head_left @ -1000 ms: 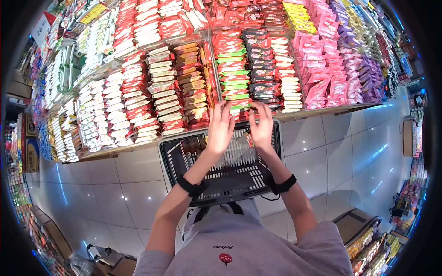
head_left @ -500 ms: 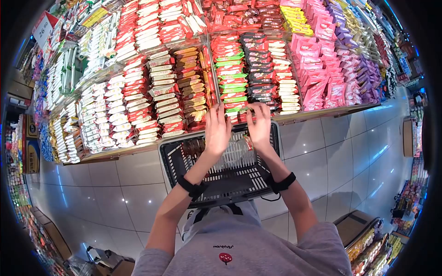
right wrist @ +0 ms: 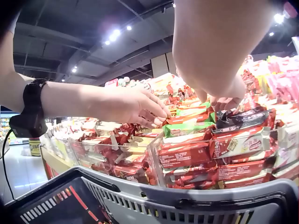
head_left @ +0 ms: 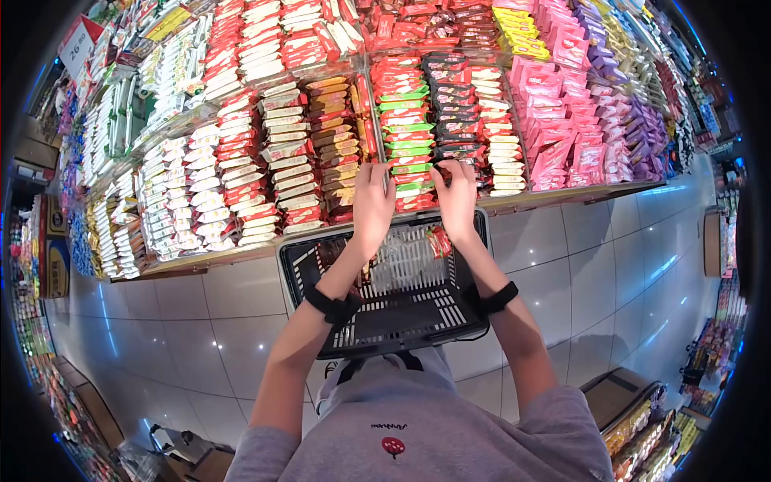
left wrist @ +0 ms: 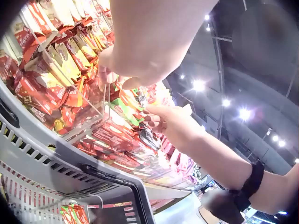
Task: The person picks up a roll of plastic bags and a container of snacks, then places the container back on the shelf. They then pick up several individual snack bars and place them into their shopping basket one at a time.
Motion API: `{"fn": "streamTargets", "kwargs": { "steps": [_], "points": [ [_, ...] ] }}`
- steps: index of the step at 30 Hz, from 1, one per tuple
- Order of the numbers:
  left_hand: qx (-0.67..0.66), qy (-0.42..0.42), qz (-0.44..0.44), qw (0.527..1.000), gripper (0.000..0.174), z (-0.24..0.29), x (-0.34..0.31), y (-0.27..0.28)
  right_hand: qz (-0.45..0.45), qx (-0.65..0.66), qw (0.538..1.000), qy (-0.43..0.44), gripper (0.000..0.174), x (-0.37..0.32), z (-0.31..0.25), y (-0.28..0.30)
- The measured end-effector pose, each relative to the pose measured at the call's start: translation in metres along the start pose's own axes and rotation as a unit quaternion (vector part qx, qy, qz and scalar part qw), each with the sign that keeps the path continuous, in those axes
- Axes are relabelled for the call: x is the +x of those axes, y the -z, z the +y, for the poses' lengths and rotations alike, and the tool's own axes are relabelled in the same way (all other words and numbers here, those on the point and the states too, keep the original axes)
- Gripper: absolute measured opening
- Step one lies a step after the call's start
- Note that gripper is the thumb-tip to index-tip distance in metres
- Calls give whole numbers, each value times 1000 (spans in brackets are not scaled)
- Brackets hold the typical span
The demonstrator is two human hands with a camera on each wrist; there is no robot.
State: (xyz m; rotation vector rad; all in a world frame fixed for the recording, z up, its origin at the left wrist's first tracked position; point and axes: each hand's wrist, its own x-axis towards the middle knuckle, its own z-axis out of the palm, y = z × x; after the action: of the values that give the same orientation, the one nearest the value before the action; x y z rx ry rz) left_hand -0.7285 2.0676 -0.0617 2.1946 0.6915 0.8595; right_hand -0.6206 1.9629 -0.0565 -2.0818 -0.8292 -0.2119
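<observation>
Both hands reach over the front of a row of green and red snack packs [head_left: 413, 150]. My left hand [head_left: 373, 199] is at the left side of this row, beside the clear divider [right wrist: 155, 161], fingers extended and slightly bent. On the row's other side, my right hand [head_left: 456, 198] has its fingers bent over the pack ends, near the dark packs [head_left: 459, 112]. A green pack [right wrist: 183, 129] lies between the two hands. Below the forearms is a grey and black shopping basket [head_left: 401, 321], with a red and green pack [left wrist: 74, 213] and clear packaging [head_left: 397, 261] inside.
Rows of brown-gold packs [head_left: 333, 140] lie to the left, and pink packs [head_left: 554, 120] to the right. The display's front edge [head_left: 562, 194] runs just beyond the basket. Tiled floor [head_left: 233, 321] shows around it, with a price sign [head_left: 78, 44] at far left.
My hands have shifted slightly forward, and the left has drifted away from the right. The red and green pack in the basket shows more clearly beside my right wrist.
</observation>
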Motion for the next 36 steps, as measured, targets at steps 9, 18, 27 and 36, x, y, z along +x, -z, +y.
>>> {"fn": "streamTargets", "kwargs": {
  "steps": [9,18,27,36],
  "points": [
    [-39,21,-1,999,17,-7,-15,2,-56,-50,995,65,7,14,6,-11],
    [-205,34,5,978,40,43,-15,21,-84,84,993,25,9,-7,-33,41],
    [-237,138,-83,958,18,2,-50,26,-77,-17,986,150,22,-2,-9,29],
    [-205,146,-102,963,21,-15,-66,40,-158,-154,939,264,35,13,7,5]
  ]
}}
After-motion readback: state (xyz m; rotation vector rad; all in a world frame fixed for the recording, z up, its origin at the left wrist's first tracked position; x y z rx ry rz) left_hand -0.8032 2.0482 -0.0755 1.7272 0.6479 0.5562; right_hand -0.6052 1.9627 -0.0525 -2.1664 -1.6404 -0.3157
